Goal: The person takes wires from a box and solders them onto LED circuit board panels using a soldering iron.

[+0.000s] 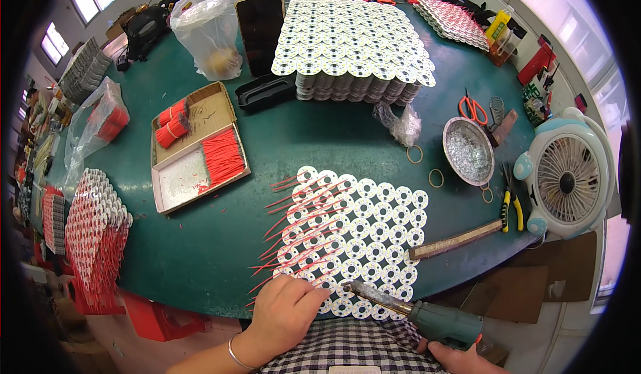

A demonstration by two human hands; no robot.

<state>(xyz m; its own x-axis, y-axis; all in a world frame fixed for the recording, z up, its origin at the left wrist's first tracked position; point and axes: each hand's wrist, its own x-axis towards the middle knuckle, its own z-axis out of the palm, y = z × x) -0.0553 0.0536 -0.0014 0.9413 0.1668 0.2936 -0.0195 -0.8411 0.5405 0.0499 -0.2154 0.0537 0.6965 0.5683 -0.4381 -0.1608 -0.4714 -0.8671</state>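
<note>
A panel of round white circuit boards (379, 231) with dark centre holes lies flat at the table's near edge. Thin red wires (284, 224) run across its left columns and stick out past the left side. My left hand (286, 315) rests on the panel's lower left part, its fingers pinched together; whatever they hold is hidden beneath them. In my right hand (455, 358) is a green soldering gun (443, 323), gripped by its handle. Its metal tip points left and sits over the lower panel, close to my left fingertips.
A carton of cut red wires (224, 157) stands left of centre, with stacked boards (354, 47) behind. To the right are a metal bowl (467, 150), a wooden strip (457, 239), yellow-black pliers (513, 207) and a fan (567, 180). Wired boards (100, 220) are piled at the left edge.
</note>
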